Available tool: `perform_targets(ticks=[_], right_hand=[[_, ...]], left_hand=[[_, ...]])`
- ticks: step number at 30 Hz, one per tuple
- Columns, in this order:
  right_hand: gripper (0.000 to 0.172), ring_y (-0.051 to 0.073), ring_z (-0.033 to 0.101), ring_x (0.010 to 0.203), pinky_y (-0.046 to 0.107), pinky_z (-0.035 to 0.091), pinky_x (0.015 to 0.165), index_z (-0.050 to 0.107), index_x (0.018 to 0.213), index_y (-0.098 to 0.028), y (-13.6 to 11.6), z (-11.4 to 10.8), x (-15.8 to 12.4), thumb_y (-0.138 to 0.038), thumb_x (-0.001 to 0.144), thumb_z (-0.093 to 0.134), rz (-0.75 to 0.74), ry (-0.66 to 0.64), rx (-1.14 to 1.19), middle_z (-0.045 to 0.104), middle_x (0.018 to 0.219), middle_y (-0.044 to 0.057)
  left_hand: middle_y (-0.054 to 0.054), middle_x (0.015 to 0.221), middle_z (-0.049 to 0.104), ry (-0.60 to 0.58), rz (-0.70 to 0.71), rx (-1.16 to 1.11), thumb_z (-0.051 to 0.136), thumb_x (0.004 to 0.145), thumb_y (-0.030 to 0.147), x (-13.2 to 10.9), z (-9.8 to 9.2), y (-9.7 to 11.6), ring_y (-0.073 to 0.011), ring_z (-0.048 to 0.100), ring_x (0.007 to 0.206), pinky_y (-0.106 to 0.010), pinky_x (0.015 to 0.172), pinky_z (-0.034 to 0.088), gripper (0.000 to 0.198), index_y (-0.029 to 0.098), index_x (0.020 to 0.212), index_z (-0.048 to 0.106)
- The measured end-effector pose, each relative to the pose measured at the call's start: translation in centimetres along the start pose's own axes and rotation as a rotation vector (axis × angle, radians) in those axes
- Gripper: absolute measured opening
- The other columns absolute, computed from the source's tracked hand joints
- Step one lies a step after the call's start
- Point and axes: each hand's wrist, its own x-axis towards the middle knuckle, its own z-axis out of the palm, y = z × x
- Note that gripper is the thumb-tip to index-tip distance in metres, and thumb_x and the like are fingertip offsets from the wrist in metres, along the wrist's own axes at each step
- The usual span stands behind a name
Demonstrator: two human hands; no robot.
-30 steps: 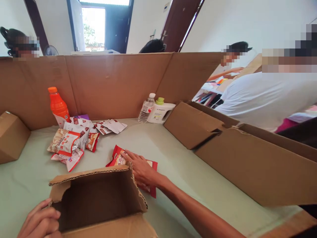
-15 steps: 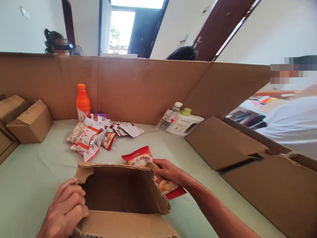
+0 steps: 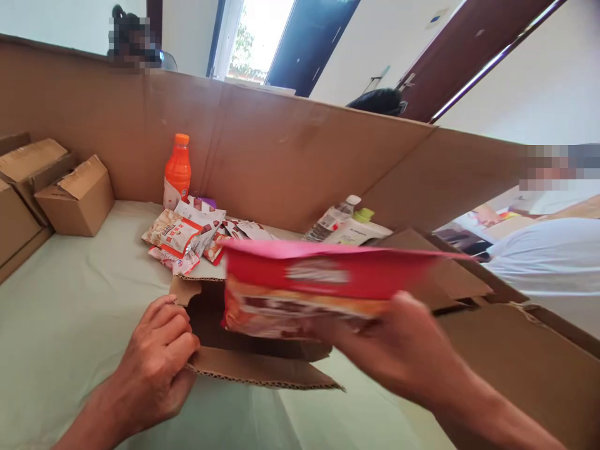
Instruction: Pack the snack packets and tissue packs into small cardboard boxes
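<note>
My right hand (image 3: 398, 347) grips a red snack packet (image 3: 323, 284) and holds it level in the air above an open cardboard box (image 3: 253, 369). The packet is blurred by motion and hides most of the box's opening. My left hand (image 3: 157, 365) is closed on the box's left flap and holds it. Behind the box lies a heap of snack packets (image 3: 180, 240) on the pale green table (image 3: 79, 300).
An orange drink bottle (image 3: 177, 170) stands by the cardboard back wall (image 3: 281, 156). A water bottle (image 3: 330, 220) and a white jug with a green cap (image 3: 359, 230) stand at the back right. Small cardboard boxes (image 3: 77, 195) sit at the left, larger ones (image 3: 506, 350) at the right. Other people are beyond the wall.
My right hand lifted the red packet off the table and brought it up over the box. My left hand shifted up along the box's left flap. The view turned left.
</note>
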Motion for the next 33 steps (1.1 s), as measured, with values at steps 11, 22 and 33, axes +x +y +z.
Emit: perform_targets(ticks=[11, 22, 33], right_hand=[[0.021, 0.022, 0.072, 0.081, 0.028, 0.031, 0.057, 0.075, 0.101, -0.013, -3.2, 7.7, 4.1, -0.009, 0.091, 0.057, -0.308, -1.05, -0.66, 0.079, 0.098, 0.013], [0.021, 0.023, 0.071, 0.078, 0.03, 0.038, 0.063, 0.077, 0.105, -0.017, -2.6, 6.4, 4.4, -0.023, 0.097, 0.059, -0.35, -1.124, -0.464, 0.08, 0.095, 0.01], [0.024, 0.018, 0.069, 0.086, 0.028, 0.046, 0.079, 0.078, 0.098, -0.021, -1.4, 6.1, 18.1, -0.017, 0.095, 0.054, -0.25, -0.398, -0.508, 0.078, 0.095, 0.004]], left_hand=[[-0.002, 0.084, 0.064, -0.041, -0.002, 0.025, 0.051, 0.075, -0.001, -0.2, -0.3, 0.3, -0.0201, 0.062, 0.097, -0.047, 0.113, 0.043, 0.026, 0.02, 0.087, 0.059], [0.002, 0.086, 0.071, -0.522, 0.087, 0.014, 0.065, 0.075, 0.011, 3.8, -2.6, -0.2, -0.0203, 0.07, 0.083, -0.062, 0.128, 0.022, 0.021, 0.025, 0.091, 0.066], [0.001, 0.072, 0.07, -0.127, 0.212, 0.234, 0.061, 0.087, 0.013, 0.9, 1.9, -1.4, -0.0169, 0.065, 0.072, -0.065, 0.126, 0.027, 0.02, 0.022, 0.07, 0.065]])
